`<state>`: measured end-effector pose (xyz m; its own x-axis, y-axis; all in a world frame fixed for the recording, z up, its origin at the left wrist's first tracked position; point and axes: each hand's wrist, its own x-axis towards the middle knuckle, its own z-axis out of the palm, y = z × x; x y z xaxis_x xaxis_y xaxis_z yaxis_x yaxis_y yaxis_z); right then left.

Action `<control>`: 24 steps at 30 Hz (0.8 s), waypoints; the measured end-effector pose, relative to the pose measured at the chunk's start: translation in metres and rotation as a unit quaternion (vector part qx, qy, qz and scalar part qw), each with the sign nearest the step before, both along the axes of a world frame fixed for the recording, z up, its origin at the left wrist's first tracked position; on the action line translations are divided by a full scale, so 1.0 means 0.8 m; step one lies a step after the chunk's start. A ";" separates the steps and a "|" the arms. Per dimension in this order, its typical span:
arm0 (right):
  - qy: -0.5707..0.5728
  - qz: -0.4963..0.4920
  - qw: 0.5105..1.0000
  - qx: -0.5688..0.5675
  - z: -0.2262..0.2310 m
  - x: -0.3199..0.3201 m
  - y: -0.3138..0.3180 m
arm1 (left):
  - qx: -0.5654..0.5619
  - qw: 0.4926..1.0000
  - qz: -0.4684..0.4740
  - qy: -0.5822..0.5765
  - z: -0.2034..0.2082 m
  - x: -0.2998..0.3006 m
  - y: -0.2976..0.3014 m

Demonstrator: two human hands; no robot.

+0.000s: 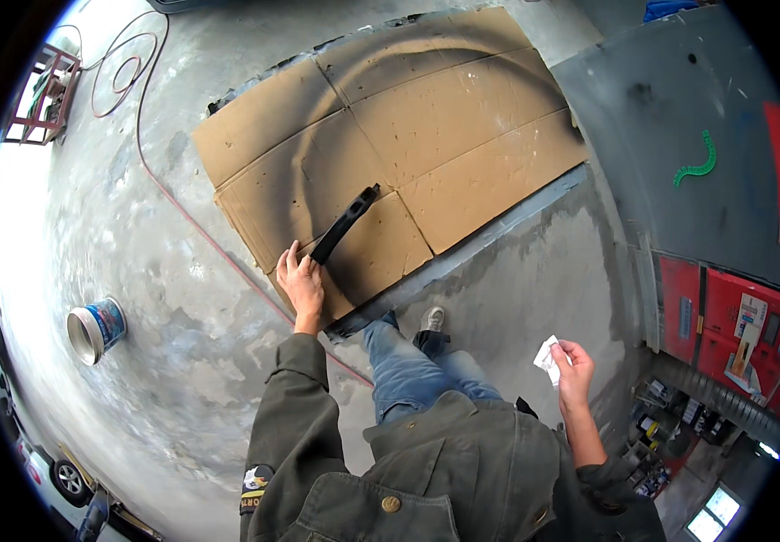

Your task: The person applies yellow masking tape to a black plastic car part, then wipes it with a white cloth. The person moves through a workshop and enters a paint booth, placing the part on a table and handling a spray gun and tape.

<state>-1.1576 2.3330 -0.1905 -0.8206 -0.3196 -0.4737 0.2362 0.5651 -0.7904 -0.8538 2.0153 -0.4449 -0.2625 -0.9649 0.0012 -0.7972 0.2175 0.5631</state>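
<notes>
A glossy black, slightly curved strip (347, 225) slants over the near left part of a flattened cardboard sheet (462, 135). My left hand (301, 287) is at its lower end, thumb and forefinger closed on the tip and the other fingers loosely bent. The hand partly hides that end, and whether the strip rests on the cardboard I cannot tell. Out to the right, away from the cardboard, my right hand (575, 372) pinches a crumpled white wipe (548, 359) between thumb and fingers.
Dark spray marks curve across the cardboard. A red hose (193, 219) runs over the concrete floor on the left, past a paint bucket (97, 331). To the right stand a grey panel (652, 117) bearing a green curved piece (699, 164), and a red cabinet (724, 316). Bottles (679, 420) crowd the lower right.
</notes>
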 end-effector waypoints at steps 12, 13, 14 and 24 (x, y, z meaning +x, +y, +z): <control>-0.033 0.014 0.999 -0.002 -0.007 0.016 -0.021 | -0.005 0.999 -0.015 -0.039 0.011 0.000 -0.002; -0.034 0.015 0.999 -0.004 -0.007 0.016 -0.021 | -0.001 0.999 -0.014 -0.037 0.013 0.000 -0.002; -0.036 0.014 0.999 -0.003 -0.007 0.017 -0.021 | 0.001 0.999 -0.012 -0.035 0.015 0.000 -0.002; -0.139 -0.049 0.989 0.013 -0.027 0.011 -0.008 | 0.002 0.999 0.031 -0.037 0.023 0.025 0.030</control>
<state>-1.1484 2.3265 -0.2124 -0.6832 -0.2299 -0.6931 0.4973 0.5485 -0.6722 -0.8341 2.0397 -0.4263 -0.2012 -0.9793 -0.0206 -0.8490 0.1639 0.5023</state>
